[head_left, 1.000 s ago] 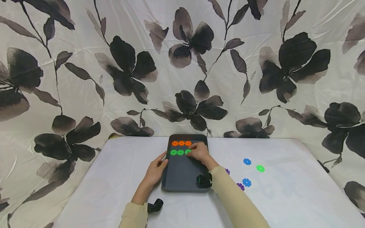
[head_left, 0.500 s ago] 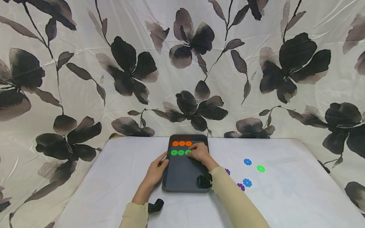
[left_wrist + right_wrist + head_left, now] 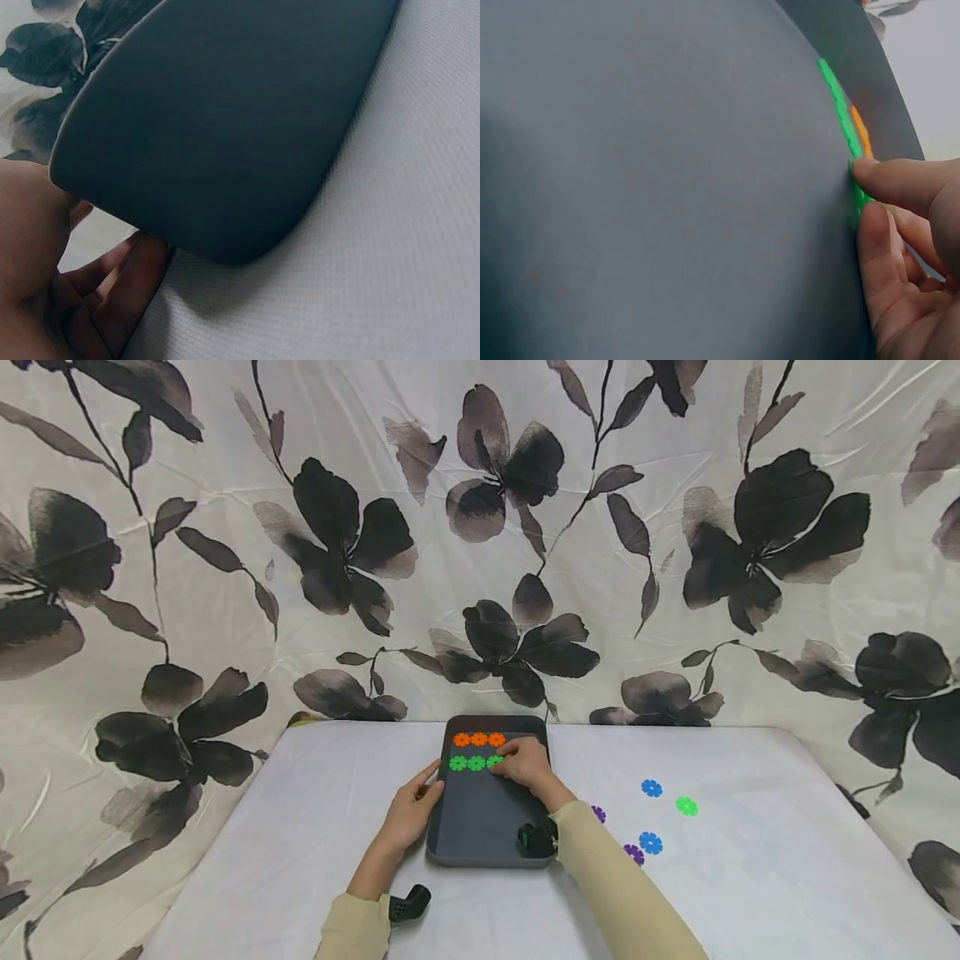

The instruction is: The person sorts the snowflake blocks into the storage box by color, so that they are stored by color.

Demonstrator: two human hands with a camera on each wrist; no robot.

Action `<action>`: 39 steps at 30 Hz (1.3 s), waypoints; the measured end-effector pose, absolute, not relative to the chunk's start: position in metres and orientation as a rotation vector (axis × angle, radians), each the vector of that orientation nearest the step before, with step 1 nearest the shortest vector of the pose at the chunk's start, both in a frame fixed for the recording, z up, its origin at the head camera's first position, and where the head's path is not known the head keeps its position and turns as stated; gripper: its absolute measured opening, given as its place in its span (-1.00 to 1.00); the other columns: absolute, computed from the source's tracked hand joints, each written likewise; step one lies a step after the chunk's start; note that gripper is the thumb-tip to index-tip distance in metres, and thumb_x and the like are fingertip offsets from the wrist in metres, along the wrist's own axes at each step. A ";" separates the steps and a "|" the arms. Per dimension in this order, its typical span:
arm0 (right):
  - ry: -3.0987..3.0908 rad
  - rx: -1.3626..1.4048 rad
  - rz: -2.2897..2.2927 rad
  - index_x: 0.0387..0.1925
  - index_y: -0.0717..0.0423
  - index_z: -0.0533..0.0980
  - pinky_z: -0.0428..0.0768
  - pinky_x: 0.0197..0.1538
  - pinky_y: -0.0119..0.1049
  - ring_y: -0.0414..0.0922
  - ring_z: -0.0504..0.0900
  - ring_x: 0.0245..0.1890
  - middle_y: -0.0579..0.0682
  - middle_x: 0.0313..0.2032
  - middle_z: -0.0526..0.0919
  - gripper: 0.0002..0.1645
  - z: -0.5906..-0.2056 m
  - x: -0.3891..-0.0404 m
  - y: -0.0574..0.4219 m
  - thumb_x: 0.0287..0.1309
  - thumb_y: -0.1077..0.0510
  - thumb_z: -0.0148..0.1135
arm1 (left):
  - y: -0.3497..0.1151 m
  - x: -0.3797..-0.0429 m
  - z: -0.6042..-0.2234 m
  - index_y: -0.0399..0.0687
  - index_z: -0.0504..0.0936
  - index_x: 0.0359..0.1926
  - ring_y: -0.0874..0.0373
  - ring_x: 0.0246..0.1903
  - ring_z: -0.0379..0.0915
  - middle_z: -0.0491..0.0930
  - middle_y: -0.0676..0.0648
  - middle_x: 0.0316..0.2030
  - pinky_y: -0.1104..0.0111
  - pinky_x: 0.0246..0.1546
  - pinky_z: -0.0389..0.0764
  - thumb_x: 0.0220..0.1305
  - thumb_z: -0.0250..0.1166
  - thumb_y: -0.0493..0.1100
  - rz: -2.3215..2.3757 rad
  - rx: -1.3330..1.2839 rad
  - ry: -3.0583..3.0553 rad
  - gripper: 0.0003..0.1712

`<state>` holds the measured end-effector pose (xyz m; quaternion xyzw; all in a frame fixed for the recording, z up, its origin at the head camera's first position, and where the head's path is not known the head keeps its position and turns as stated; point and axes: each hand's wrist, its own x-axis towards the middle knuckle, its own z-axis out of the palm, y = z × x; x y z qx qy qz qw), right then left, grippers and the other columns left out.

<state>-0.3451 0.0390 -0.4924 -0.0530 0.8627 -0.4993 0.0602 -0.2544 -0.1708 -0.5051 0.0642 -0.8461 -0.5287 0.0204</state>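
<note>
A dark grey tray (image 3: 480, 827) stands on the table, with a row of orange notched discs (image 3: 478, 739) at its far end and a row of green notched discs (image 3: 476, 763) just below. My left hand (image 3: 408, 810) grips the tray's left edge, its thumb at the rim; in the left wrist view the fingers (image 3: 135, 289) curl against the tray's outer wall. Inside the tray, my right hand (image 3: 527, 764) pinches the rightmost green disc (image 3: 494, 761) between thumb and fingers. The right wrist view shows the fingertips on that disc, low over the tray floor.
Right of the tray, loose discs lie on the white tabletop (image 3: 750, 877): two blue ones (image 3: 651, 842), a green one (image 3: 686, 807) and purple ones (image 3: 633, 854), partly hidden by the right sleeve. A flower-printed cloth (image 3: 480, 568) hangs behind the table.
</note>
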 end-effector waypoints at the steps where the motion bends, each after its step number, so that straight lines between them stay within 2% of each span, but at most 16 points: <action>1: 2.613 -0.164 -1.511 -0.13 0.20 0.67 0.55 -0.39 -0.27 -0.17 0.60 -0.52 -0.02 -0.44 0.62 -0.62 -0.493 -0.345 0.039 -0.06 0.23 0.52 | -0.171 -0.254 -0.505 0.23 0.36 0.40 0.03 -0.17 0.37 0.53 -0.10 -0.16 0.15 -0.13 0.33 0.45 0.12 0.00 -1.638 0.199 -2.625 -0.47; 27: 2.610 -0.169 -1.510 -0.17 0.21 0.68 0.56 -0.38 -0.26 -0.17 0.60 -0.52 -0.01 -0.41 0.64 -0.65 -0.488 -0.343 0.037 -0.07 0.23 0.53 | -0.172 -0.254 -0.505 0.22 0.35 0.40 0.04 -0.18 0.36 0.53 -0.10 -0.14 0.17 -0.15 0.35 0.45 0.12 0.00 -1.637 0.193 -2.628 -0.47; 35: 2.441 -0.178 -1.646 -0.10 0.31 0.64 0.62 -0.28 -0.25 -0.11 0.66 -0.41 0.13 -0.14 0.60 -0.63 -0.483 -0.343 0.040 -0.01 0.29 0.47 | -0.171 -0.253 -0.505 0.22 0.35 0.41 0.04 -0.18 0.37 0.53 -0.11 -0.13 0.17 -0.15 0.36 0.46 0.11 0.02 -1.639 0.188 -2.631 -0.46; 39: 2.400 -0.230 -1.652 -0.07 0.35 0.61 0.63 -0.26 -0.23 -0.07 0.68 -0.39 0.13 -0.17 0.63 -0.60 -0.475 -0.343 0.042 0.02 0.29 0.45 | -0.171 -0.253 -0.503 0.21 0.35 0.41 0.04 -0.18 0.37 0.53 -0.11 -0.13 0.18 -0.16 0.36 0.46 0.11 0.01 -1.639 0.191 -2.635 -0.46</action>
